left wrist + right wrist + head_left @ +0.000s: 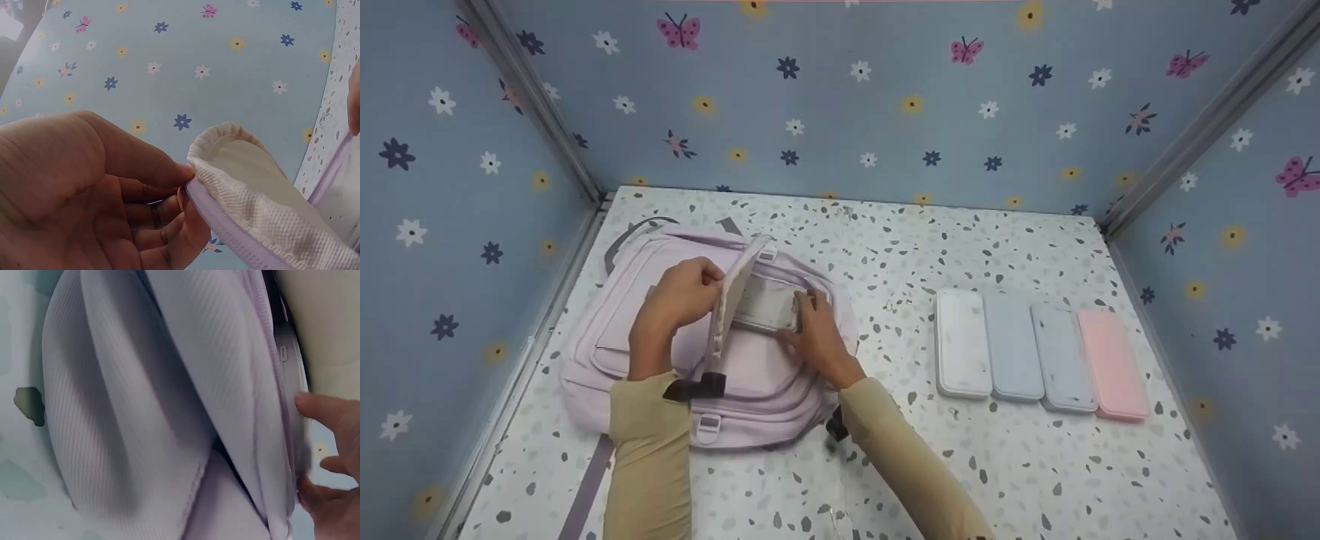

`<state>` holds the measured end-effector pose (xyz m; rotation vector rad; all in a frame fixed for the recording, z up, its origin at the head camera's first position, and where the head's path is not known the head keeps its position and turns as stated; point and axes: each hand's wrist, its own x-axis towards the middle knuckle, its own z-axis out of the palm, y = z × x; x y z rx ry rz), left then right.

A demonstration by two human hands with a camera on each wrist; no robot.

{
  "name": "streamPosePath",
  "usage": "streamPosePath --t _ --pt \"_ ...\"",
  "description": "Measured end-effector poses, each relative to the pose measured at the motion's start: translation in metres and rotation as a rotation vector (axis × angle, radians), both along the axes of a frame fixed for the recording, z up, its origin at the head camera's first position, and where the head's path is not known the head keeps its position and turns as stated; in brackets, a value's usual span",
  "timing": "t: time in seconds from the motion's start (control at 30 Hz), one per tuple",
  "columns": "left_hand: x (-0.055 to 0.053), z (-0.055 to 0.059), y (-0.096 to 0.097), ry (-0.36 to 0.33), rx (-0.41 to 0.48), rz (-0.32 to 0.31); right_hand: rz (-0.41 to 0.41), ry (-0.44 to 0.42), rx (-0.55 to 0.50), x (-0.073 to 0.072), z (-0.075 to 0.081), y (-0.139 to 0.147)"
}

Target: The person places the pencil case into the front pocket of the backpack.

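A lilac backpack [660, 352] lies on the speckled table. My left hand [684, 292] pinches the edge of its raised front flap [729, 300] between thumb and fingers. In the left wrist view, the flap's cream lining [242, 185] and lilac rim show beside the left hand [107, 197]. A flat grey rectangular case [766, 304] lies partly in the opening behind the flap, its far end hidden. My right hand [819, 337] grips the near end of this case. In the right wrist view, the right hand's [332, 455] thumb and fingertips meet the case's edge [295, 382] beside the lilac fabric.
To the right stand similar flat cases side by side: a white one [962, 345], a light blue one [1014, 349], a greyish-blue one [1063, 360] and a pink one [1114, 365]. Flowered panels [855, 105] enclose the table. A strap [587, 487] trails toward the front edge.
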<state>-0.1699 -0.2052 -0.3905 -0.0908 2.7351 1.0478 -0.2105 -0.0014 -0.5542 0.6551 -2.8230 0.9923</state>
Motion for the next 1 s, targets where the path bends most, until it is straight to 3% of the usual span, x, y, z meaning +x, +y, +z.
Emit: streamPosePath --t 0.27,0.47,0.77,1.0 --pt "-0.001 -0.001 -0.001 0.000 0.009 0.006 -0.055 -0.086 -0.042 0.007 0.016 0.001" --pt "0.000 -0.001 -0.002 0.012 0.013 0.002 -0.032 -0.156 -0.029 0.011 0.028 0.001" --pt "0.001 -0.001 0.001 0.038 -0.007 -0.006 -0.001 -0.286 -0.209 0.011 0.019 -0.012" --pt "0.002 -0.004 -0.001 0.077 0.014 -0.013 0.005 -0.331 -0.317 0.016 0.011 -0.030"
